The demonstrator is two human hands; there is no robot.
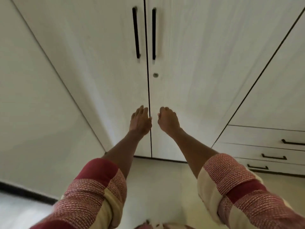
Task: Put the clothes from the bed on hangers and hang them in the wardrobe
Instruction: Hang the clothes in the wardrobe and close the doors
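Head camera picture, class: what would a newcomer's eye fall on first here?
Two bare hands, left hand and right hand, reach out side by side at the centre, holding nothing. Behind them stand the closed white wardrobe doors, with two black handles high up either side of the seam.

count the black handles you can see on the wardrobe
5: two long vertical ones, left door handle and right door handle, plus top drawer handle, middle drawer handle and bottom drawer handle. More may lie outside the frame.

We're in a bedroom at home: white wardrobe [189, 63] doors shut, drawers [264, 146] alongside, pale floor [156, 187].
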